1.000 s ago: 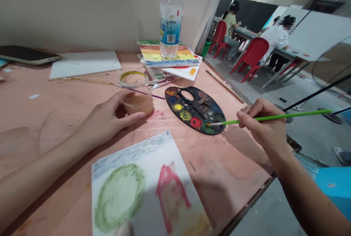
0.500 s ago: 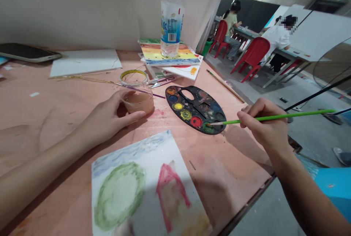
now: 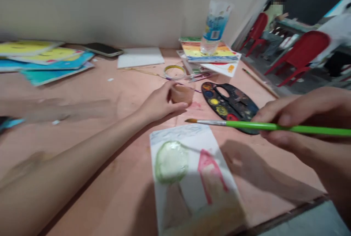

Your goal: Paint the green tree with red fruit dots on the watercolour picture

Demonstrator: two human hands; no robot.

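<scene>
My left hand (image 3: 164,101) is wrapped round a clear cup (image 3: 183,95) of murky brownish water standing on the table. My right hand (image 3: 296,119) grips a green paintbrush (image 3: 238,124), held level above the table with its brown tip pointing left. Below the brush lies a painting (image 3: 194,177) on white board, showing a green ring shape, a pink-outlined tower and a bluish top edge. The black oval palette (image 3: 241,99) with several colour wells sits behind the brush, its near right part hidden by my right hand.
A plastic bottle (image 3: 215,27) stands on stacked paintings (image 3: 189,49). Nearby lie a tape roll (image 3: 174,71), a thin brush (image 3: 260,82), a white board (image 3: 140,57), a phone (image 3: 102,49) and yellow-blue paintings (image 3: 55,64). People sit by red chairs (image 3: 301,55) beyond the table.
My right hand has lifted the paintbrush off the palette's green well and brought it nearer, over the painting's top edge. The view has turned left. My left hand stays on the cup.
</scene>
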